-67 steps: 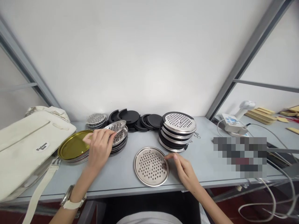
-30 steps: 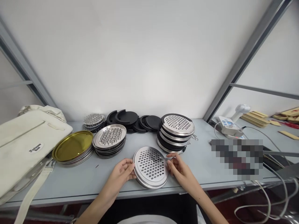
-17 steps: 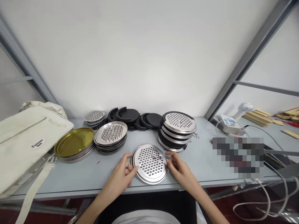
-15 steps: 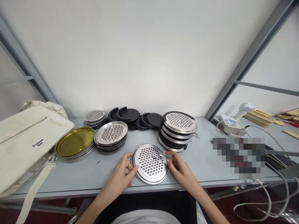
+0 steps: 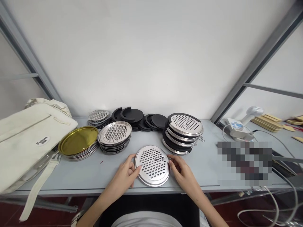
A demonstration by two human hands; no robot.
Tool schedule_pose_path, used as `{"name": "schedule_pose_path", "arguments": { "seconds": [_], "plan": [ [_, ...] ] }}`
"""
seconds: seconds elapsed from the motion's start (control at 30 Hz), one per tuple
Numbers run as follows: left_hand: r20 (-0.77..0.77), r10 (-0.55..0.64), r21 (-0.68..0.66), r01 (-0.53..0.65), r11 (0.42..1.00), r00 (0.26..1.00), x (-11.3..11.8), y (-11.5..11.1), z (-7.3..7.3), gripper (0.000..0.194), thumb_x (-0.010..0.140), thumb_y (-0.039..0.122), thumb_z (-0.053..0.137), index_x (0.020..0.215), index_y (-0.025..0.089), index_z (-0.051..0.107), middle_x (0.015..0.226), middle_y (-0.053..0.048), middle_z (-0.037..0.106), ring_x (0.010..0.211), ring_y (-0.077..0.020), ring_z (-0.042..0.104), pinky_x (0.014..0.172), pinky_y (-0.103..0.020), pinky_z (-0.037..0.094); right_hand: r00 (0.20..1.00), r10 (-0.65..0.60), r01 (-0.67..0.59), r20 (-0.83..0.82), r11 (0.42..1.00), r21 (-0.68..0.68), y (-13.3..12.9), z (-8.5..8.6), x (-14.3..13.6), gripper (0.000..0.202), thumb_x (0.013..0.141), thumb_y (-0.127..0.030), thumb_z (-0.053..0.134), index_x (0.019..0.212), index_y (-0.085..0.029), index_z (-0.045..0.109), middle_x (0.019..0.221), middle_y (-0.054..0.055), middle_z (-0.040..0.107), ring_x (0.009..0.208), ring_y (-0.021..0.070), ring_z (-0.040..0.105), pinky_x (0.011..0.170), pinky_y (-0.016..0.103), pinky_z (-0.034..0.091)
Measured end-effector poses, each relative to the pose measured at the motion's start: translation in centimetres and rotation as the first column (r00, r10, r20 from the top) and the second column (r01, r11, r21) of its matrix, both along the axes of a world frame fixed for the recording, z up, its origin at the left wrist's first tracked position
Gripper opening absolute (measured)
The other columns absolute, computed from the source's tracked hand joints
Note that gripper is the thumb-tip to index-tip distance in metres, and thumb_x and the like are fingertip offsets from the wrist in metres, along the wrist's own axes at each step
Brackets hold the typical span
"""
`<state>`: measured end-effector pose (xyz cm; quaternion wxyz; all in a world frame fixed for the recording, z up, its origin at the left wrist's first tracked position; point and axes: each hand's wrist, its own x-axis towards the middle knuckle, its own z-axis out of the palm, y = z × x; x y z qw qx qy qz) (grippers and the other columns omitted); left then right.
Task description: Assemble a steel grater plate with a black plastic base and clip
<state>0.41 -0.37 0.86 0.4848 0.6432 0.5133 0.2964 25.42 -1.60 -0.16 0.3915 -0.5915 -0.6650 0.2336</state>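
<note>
A round silver grater disc (image 5: 152, 165) with rows of slots lies near the table's front edge, a flat metal rim showing around it. My left hand (image 5: 125, 172) grips its left edge, thumb over the top and fingers curled at the side. On the opposite edge, my right hand (image 5: 180, 169) pinches the rim with thumb and fingers. What lies beneath the disc is hidden. Behind my right hand stands a stack of assembled round graters (image 5: 184, 126) with black edges and wire clasps. A stack of raised-tooth grater discs (image 5: 115, 134) sits behind my left hand.
Gold round lids (image 5: 79, 140) are stacked at the left, beside a cream bag (image 5: 35, 135) with a hanging strap. Black round plastic parts (image 5: 132, 116) and smaller grater discs (image 5: 98, 116) line the wall. At the right are a white device (image 5: 239, 126), cables and wooden pieces (image 5: 267, 122).
The disc sits more evenly over the rim beneath it, with less edge showing at the left. Both hands keep nearly the same places. The view has shifted slightly.
</note>
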Motion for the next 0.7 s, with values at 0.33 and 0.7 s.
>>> {"name": "schedule_pose_path", "arguments": {
  "seconds": [0.33,0.7],
  "plan": [
    [0.034,0.025,-0.068,-0.023,0.997,0.999,0.1,0.4,-0.8,0.054,0.087,0.048,0.049,0.130,0.019,0.033,0.060,0.007,0.053,0.034,-0.0057,0.040,0.032,-0.015,0.032,0.999,-0.039,0.040,-0.029,0.999,0.034,0.8,-0.9,-0.4,0.041,0.092,-0.043,0.045,0.114,-0.013,0.061,0.085,0.007,0.056,0.070,0.0179,0.057,0.065,0.031,0.050],
    [0.039,0.021,-0.136,-0.015,0.991,0.999,0.4,0.5,-0.2,0.070,0.079,0.043,0.063,0.135,0.020,0.028,0.063,0.008,0.052,0.035,-0.0052,0.043,0.027,-0.012,0.025,1.000,0.015,-0.019,0.025,0.990,0.138,0.7,-0.9,-1.3,0.039,0.092,-0.034,0.045,0.128,-0.020,0.051,0.121,0.010,0.055,0.112,0.0242,0.051,0.097,0.041,0.044]
  ]
}}
